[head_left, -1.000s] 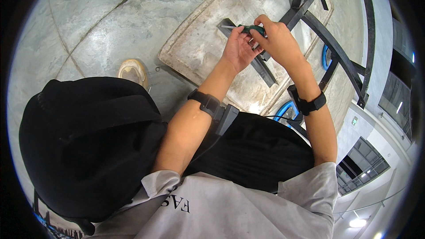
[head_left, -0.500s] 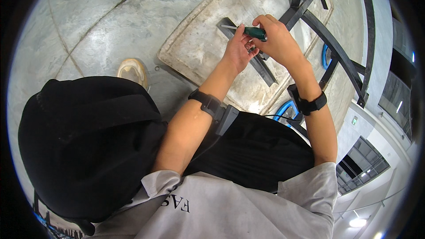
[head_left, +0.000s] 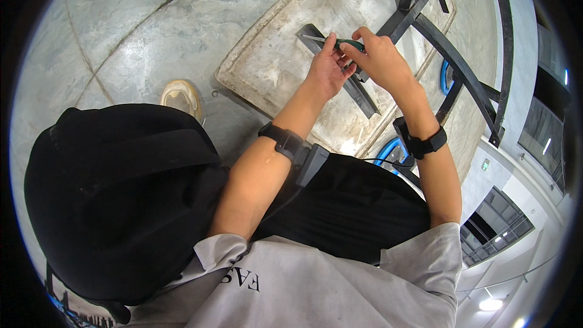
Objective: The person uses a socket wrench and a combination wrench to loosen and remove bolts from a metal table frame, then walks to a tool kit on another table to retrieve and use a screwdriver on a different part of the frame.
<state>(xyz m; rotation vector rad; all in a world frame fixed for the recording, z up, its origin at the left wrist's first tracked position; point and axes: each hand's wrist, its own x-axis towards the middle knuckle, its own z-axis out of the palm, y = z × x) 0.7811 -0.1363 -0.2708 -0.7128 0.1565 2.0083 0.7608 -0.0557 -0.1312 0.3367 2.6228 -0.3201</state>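
A screwdriver with a dark green handle [head_left: 344, 43] and a thin pale metal shaft [head_left: 314, 37] lies across between my two hands, its tip toward the left. My left hand [head_left: 328, 73] is palm up, with thumb and fingertips closed on the front of the handle. From the right, my right hand [head_left: 385, 64] grips the back of the handle, thumb laid along it, covering much of the green. Below both hands runs a dark flat metal bar [head_left: 362, 99], partly hidden by them.
The bar rests on a worn, pale board [head_left: 261, 54]. A black metal frame [head_left: 452, 64] with curved members rises at the right. Blue-rimmed wheels [head_left: 392, 150] show beside the board. My light shoe [head_left: 181, 98] stands on the grey concrete floor [head_left: 127, 42] at left.
My right thumb and fingers have shifted on the screwdriver and now cover more of its green handle. The left hand has barely moved.
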